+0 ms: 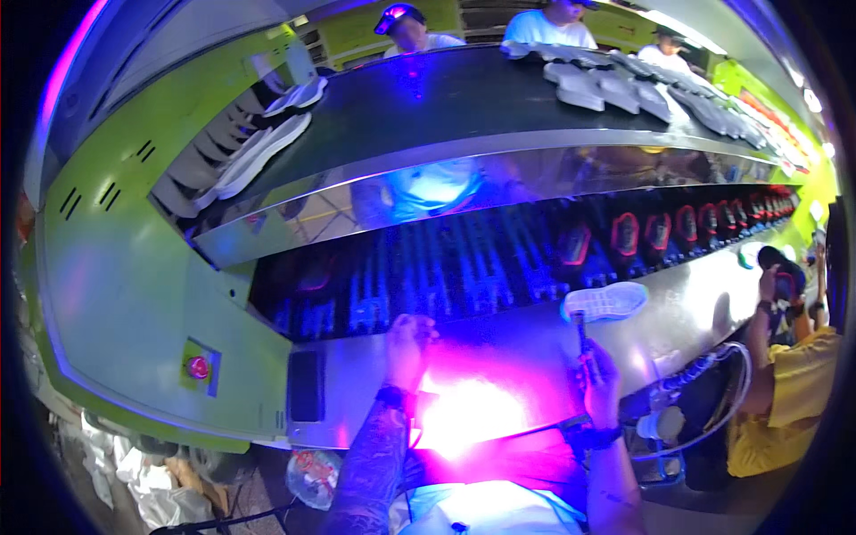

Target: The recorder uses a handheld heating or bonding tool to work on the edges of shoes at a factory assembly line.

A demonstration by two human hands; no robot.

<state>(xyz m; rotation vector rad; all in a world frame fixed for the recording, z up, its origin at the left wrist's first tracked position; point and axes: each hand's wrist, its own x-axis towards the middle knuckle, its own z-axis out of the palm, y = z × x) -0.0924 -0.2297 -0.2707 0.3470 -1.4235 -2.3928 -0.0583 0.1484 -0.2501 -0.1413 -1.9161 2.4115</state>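
Observation:
My left hand is over the metal ledge, by the lower conveyor's near edge, its fingers curled in. Whether anything lies inside them is hidden. My right hand grips a slim dark stick-like tool held upright. The tool's upper end overlaps the near left part of a pale shoe sole, though contact cannot be told. That sole lies on the ledge at the conveyor's edge, beyond my right hand. Strong pink-violet light glares off the ledge between my forearms.
Shoe uppers with red outlines line the dark lower conveyor. Above it, an upper belt carries pale soles. A green panel with a red button stands left. At right, a co-worker in yellow handles a dark shoe.

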